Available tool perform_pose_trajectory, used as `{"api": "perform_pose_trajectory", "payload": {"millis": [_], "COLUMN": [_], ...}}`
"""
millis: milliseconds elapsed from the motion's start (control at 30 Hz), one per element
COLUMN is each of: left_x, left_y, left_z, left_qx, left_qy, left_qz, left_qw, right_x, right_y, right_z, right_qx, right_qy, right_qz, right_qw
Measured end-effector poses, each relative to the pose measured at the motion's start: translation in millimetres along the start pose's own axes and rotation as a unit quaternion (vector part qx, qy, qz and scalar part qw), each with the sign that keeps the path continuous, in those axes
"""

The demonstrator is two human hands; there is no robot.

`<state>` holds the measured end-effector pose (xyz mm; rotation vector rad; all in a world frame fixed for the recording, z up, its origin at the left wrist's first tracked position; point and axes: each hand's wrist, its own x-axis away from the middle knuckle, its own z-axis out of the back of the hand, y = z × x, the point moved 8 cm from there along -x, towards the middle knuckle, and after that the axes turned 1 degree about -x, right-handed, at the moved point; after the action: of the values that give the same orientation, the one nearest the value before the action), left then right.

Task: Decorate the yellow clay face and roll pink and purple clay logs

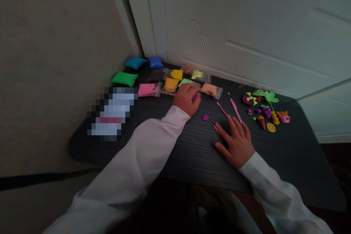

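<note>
My left hand (187, 99) is curled near the bags at the back of the table, with a bit of purple clay (193, 97) showing between thumb and fingers. Below and to its right lies a small purple clay piece (205, 117). My right hand (236, 142) rests palm down with fingers spread, nothing gripped. Its fingertips reach the ends of a pink clay knife (236, 109) and a thin pink modelling tool (222, 108). Another pink tool (216, 128) is partly hidden under the index finger. A peach clay bag (211, 90) and a light green clay bag (185, 82) lie beside my left hand.
On the dark table (192, 161) sit a pink clay bag (148, 90), an orange one (171, 85), and green (124, 78) and blue (155, 62) packets. A blurred-out panel (113, 113) is at left. Small clay figures (265, 111) cluster at right. A white panel (219, 14) stands behind.
</note>
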<state>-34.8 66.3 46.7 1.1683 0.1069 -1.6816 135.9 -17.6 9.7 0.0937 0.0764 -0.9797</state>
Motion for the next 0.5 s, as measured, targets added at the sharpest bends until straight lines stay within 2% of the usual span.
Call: {"api": "perform_pose_trajectory", "payload": {"millis": [67, 167, 300, 433, 500], "left_x": [0.0, -0.2, -0.6, -0.4, -0.2], "left_y": [-0.6, -0.3, 0.7, 0.7, -0.6], "left_z": [-0.9, -1.1, 1.0, 1.4, -0.1], "left_qx": [0.0, -0.003, -0.005, -0.003, -0.003], "left_qy": [-0.006, -0.009, 0.0, 0.001, -0.006], "left_qz": [0.004, 0.004, 0.001, 0.001, 0.007], "left_qw": [1.0, 1.0, 1.0, 1.0, 1.0], "right_x": [-0.4, -0.4, -1.5, -0.7, -1.0], "right_y": [1.5, -6.2, 2.5, -6.3, -3.7], "right_z": [0.6, -3.3, -0.5, -4.0, -2.4], "right_qx": [0.002, -0.011, -0.003, -0.013, -0.005], "right_qy": [0.005, -0.021, -0.005, -0.031, -0.021], "right_qz": [-0.003, 0.045, -0.008, 0.035, 0.019], "right_qw": [1.0, 0.999, 1.0, 0.999, 1.0]}}
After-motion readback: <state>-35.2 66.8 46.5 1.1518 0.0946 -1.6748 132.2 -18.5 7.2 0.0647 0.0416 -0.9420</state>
